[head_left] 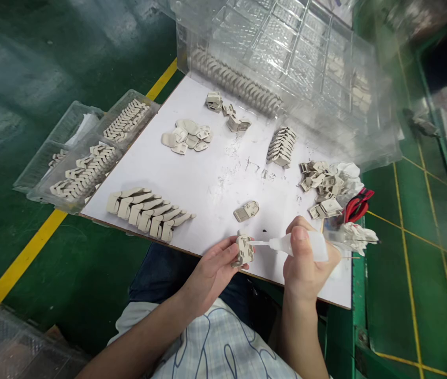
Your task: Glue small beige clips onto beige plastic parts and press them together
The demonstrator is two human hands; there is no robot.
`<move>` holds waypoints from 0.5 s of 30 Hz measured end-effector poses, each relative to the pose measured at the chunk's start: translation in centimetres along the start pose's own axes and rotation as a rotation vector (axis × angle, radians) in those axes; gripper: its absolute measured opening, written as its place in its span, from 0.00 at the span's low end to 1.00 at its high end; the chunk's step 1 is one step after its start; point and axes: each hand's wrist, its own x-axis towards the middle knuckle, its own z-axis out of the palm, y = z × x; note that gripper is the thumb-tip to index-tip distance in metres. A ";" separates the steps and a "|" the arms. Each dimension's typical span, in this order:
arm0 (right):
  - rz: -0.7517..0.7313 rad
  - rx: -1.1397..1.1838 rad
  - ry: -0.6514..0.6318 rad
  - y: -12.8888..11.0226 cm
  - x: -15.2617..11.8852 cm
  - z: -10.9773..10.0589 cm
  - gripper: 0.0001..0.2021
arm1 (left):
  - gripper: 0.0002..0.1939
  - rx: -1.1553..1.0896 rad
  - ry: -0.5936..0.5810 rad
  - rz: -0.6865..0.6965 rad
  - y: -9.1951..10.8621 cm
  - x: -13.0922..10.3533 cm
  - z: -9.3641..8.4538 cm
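Note:
Between the thumb and fingers of my left hand (pixel 216 262) is a small beige plastic part (pixel 244 249) with slots, held at the front edge of the white board (pixel 215 184). My right hand (pixel 306 263) is wrapped round a white squeeze bottle (pixel 318 246), tilted nearly level. The bottle's thin nozzle (pixel 261 243) points left, its tip at the part's right side; whether it touches I cannot tell. Just beyond my left hand lies another beige part (pixel 246 211). A slanted row of beige parts (pixel 148 210) stands on the board to the left.
Flat beige pieces (pixel 188 136) lie in a pile farther back, near a short stack (pixel 282 146). Loose parts (pixel 322 184) and a red-handled tool (pixel 358 205) are at the right. Clear trays (pixel 77 152) flank the left edge; a big clear compartment tray (pixel 286 47) stands behind.

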 end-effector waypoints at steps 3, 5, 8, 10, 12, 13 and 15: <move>-0.031 0.042 0.012 0.1 0.1 -0.1 0.24 | 0.19 0.012 0.001 0.001 0.1 0.0 0.1; -0.032 0.079 0.022 0.0 0.0 -0.2 0.24 | 0.18 0.021 0.003 0.003 0.1 0.1 0.1; -0.019 0.108 -0.016 -0.5 -0.2 -0.2 0.23 | 0.18 0.027 -0.002 0.013 0.0 0.1 0.2; -0.004 0.107 -0.042 -0.8 -0.3 -0.2 0.23 | 0.18 0.030 -0.005 0.018 0.0 0.1 0.1; 0.002 0.100 -0.051 -1.0 -0.5 -0.3 0.23 | 0.18 0.034 -0.004 0.014 -0.1 0.2 0.0; 0.005 0.096 -0.052 -1.0 -0.5 -0.3 0.23 | 0.18 0.035 -0.005 0.011 -0.1 0.2 0.0; 0.010 0.092 -0.060 -1.1 -0.6 -0.3 0.23 | 0.18 0.032 -0.003 0.009 -0.1 0.2 -0.1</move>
